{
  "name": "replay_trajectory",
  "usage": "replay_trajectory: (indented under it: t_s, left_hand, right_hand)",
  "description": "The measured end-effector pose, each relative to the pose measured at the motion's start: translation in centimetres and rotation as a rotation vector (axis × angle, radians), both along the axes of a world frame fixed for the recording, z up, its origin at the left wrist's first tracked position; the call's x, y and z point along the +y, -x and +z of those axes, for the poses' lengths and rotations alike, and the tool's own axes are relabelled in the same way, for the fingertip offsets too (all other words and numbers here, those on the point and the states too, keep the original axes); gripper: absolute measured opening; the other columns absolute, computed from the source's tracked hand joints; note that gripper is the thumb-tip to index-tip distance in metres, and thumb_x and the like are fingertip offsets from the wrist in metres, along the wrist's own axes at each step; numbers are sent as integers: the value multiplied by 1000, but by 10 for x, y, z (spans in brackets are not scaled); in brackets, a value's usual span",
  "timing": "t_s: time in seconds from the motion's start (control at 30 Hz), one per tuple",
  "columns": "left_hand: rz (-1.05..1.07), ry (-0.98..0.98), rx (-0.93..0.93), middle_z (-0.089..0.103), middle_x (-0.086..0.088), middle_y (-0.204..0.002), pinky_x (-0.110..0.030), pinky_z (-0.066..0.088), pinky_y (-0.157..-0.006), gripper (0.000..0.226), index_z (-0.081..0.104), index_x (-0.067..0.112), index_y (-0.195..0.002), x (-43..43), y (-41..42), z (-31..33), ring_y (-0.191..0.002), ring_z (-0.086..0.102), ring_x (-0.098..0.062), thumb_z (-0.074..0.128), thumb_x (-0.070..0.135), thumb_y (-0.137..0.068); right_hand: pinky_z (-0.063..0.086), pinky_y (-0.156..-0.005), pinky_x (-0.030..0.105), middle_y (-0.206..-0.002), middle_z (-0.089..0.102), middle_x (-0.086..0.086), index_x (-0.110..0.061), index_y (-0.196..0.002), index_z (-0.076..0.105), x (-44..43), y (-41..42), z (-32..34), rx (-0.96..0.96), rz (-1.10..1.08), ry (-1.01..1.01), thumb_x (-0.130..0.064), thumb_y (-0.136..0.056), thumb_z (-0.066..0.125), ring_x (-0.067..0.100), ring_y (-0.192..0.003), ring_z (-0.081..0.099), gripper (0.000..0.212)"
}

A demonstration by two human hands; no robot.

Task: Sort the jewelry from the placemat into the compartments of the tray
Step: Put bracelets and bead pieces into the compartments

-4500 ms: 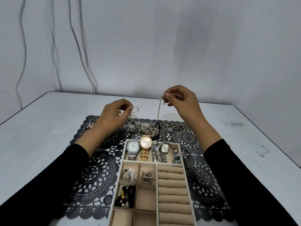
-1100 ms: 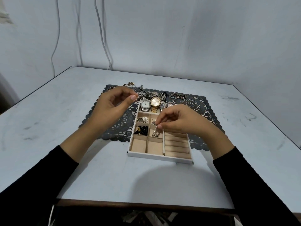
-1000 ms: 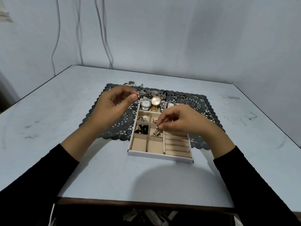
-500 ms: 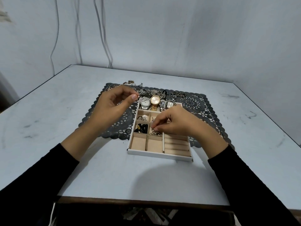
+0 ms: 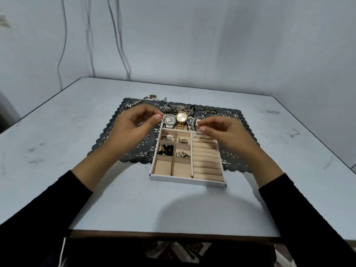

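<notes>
The white tray [image 5: 186,180] with beige compartments lies on the dark lace placemat [image 5: 134,158]. Watches, among them a gold watch [image 5: 182,117], fill its far compartment. A pearl-and-silver chain [image 5: 182,154] rests in a middle compartment beside black beads [image 5: 166,149]. My left hand [image 5: 134,128] hovers at the tray's far left corner, thumb and forefinger pinched on a small ring that barely shows. Above the ring rolls [image 5: 207,160], my right hand [image 5: 223,132] is raised with its fingers apart and holds nothing. Loose jewelry [image 5: 185,108] is heaped along the mat's far edge.
Two front tray compartments [image 5: 162,167] hold nothing. More chains and rings [image 5: 134,102] lie at the mat's far left corner. The pale table [image 5: 57,141] ends at a wall behind, where cables [image 5: 117,35] hang, and drops off near my body.
My right hand lowered the chain into the middle compartment, let it go and lifted toward the far end of the tray with fingers spread. The left hand kept its pinch in place.
</notes>
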State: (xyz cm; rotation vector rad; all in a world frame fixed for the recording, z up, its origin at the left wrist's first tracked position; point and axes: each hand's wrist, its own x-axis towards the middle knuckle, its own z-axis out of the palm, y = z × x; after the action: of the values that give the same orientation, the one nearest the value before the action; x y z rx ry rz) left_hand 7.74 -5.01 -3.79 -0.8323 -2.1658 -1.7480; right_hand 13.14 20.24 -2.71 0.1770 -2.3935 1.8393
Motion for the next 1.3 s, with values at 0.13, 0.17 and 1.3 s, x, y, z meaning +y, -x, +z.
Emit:
replay_trajectory:
  t_s: [0.13, 0.17, 1.3]
  left_hand:
    - [-18, 12, -3, 71, 6, -93, -20, 52, -82, 12, 69, 23, -94, -1, -2, -2, -91, 67, -13, 66, 12, -90]
    - [-19, 10, -4, 72, 8, -91, -20, 52, -83, 13, 69, 24, -93, -1, -3, -3, -91, 67, -12, 66, 12, -90]
    - [-282, 363, 222, 73, 5, -94, -22, 51, -83, 18, 74, 11, -97, -31, -28, -22, -92, 70, -15, 67, 24, -87]
  right_hand:
    - [54, -76, 16, -100, 71, -3, -16, -110, 69, 17, 0, -15, 106, -342, -138, -20, -90, 64, 8, -91, 66, 21]
    - [53, -81, 17, -103, 70, -5, -17, -112, 68, 21, 0, -19, 124, -406, -220, -22, -91, 63, 6, -93, 65, 23]
    - [35, -88, 24, -122, 62, 10, -7, -125, 57, 40, -11, -53, 52, -370, -881, -28, -96, 52, 24, -113, 54, 35]
